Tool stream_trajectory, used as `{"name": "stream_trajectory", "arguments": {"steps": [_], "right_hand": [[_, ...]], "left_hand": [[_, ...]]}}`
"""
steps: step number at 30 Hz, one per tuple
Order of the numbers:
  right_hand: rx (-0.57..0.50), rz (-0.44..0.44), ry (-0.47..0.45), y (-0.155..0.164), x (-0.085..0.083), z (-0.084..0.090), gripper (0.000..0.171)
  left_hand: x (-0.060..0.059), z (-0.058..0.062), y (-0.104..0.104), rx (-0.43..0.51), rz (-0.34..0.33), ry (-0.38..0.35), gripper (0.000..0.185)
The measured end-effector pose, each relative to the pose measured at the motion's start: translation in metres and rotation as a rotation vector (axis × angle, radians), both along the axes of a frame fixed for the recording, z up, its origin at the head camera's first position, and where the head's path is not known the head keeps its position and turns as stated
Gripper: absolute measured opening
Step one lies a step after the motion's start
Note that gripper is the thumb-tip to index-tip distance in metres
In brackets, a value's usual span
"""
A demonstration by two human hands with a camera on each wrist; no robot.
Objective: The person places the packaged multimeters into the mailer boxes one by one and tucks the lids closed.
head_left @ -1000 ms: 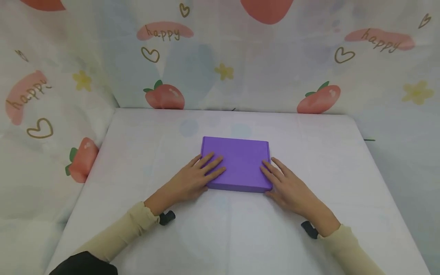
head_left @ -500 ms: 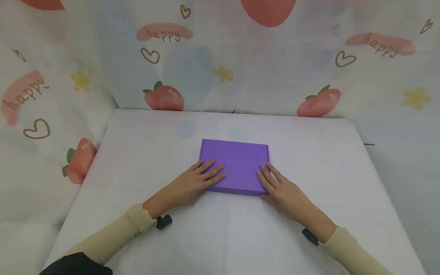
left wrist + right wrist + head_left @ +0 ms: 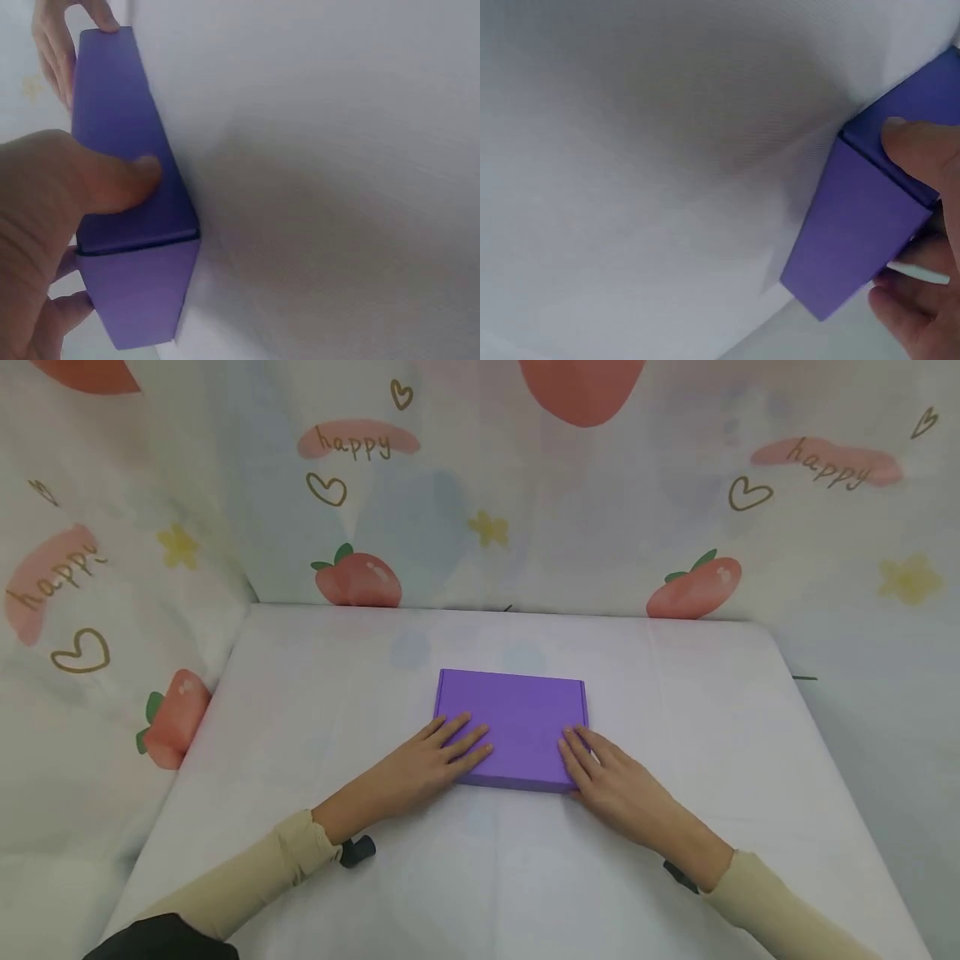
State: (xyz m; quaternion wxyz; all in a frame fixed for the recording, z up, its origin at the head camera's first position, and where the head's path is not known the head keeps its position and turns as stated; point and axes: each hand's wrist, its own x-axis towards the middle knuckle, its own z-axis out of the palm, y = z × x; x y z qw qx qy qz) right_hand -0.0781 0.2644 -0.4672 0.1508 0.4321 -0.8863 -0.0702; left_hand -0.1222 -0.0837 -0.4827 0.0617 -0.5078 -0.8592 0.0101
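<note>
Your left hand (image 3: 427,760) and right hand (image 3: 611,777) lie flat-fingered, gripping nothing, on the flat purple cardboard box (image 3: 513,722) mid-tabletop (image 3: 315,693); press evenly.

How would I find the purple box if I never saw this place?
Look at the white table in front of the strawberry curtain. Near its middle lies a flat purple box, with the left hand and the right hand resting on its near corners. It is the only solid purple thing there.
</note>
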Motion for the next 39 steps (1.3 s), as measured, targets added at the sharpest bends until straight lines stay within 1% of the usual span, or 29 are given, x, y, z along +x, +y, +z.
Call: {"name": "stream_trajectory", "arguments": {"steps": [3,4,6,9,10,12,13,14,15,16,17,19,21,26,30,32,34,39], "right_hand": [[0.053,0.044,-0.009,-0.009,-0.004,0.005,0.047],[0.067,0.057,-0.018,-0.012,-0.004,0.006,0.049],[0.070,0.066,-0.032,-0.016,-0.005,0.007,0.059],[0.054,0.060,-0.032,-0.018,-0.006,0.005,0.044],[0.042,0.059,-0.036,-0.018,-0.007,0.003,0.044],[0.015,0.060,-0.043,-0.017,-0.009,-0.001,0.055],[0.002,0.062,-0.048,-0.016,-0.010,-0.002,0.057],[-0.012,0.064,-0.055,-0.016,-0.011,-0.003,0.052],[-0.026,0.065,-0.063,-0.015,-0.012,-0.004,0.047],[-0.038,0.065,-0.071,-0.014,-0.013,-0.004,0.045],[-0.048,0.064,-0.077,-0.014,-0.013,-0.005,0.047],[-0.066,0.063,-0.084,-0.014,-0.014,-0.004,0.059],[-0.081,0.063,-0.084,-0.014,-0.015,-0.004,0.065],[-0.105,0.058,-0.091,-0.016,-0.013,-0.004,0.065],[-0.128,0.032,-0.112,-0.018,-0.011,-0.007,0.065],[-0.159,0.015,-0.123,-0.019,-0.009,-0.011,0.065],[-0.219,-0.001,-0.127,-0.022,-0.009,-0.014,0.061],[-0.383,-0.055,-0.142,-0.032,-0.009,-0.022,0.045]], "left_hand": [[-0.002,0.003,0.004,-0.022,0.023,-0.006,0.064],[-0.002,0.004,0.006,-0.027,0.022,-0.009,0.063],[-0.003,0.006,0.008,-0.040,0.016,-0.007,0.061],[-0.005,0.010,0.009,-0.050,0.005,0.001,0.059],[-0.005,0.011,0.009,-0.054,0.002,0.001,0.058],[-0.006,0.012,0.009,-0.057,0.000,-0.007,0.058],[-0.007,0.012,0.008,-0.057,-0.001,-0.009,0.058],[-0.008,0.012,0.008,-0.055,-0.002,-0.014,0.059],[-0.009,0.011,0.008,-0.051,-0.005,-0.017,0.060],[-0.010,0.011,0.008,-0.046,-0.008,-0.015,0.061],[-0.011,0.010,0.008,-0.037,-0.012,-0.017,0.062],[-0.014,0.008,0.007,-0.017,-0.019,-0.017,0.065],[-0.016,0.006,0.006,0.008,-0.030,-0.021,0.067],[-0.022,0.003,0.002,0.071,-0.054,-0.041,0.068],[-0.023,0.000,0.001,0.093,-0.056,-0.044,0.067],[-0.022,-0.002,0.001,0.102,-0.046,-0.041,0.066],[-0.021,-0.004,0.004,0.122,-0.030,-0.032,0.061],[-0.017,-0.013,0.012,0.231,0.029,-0.022,0.048]]}}
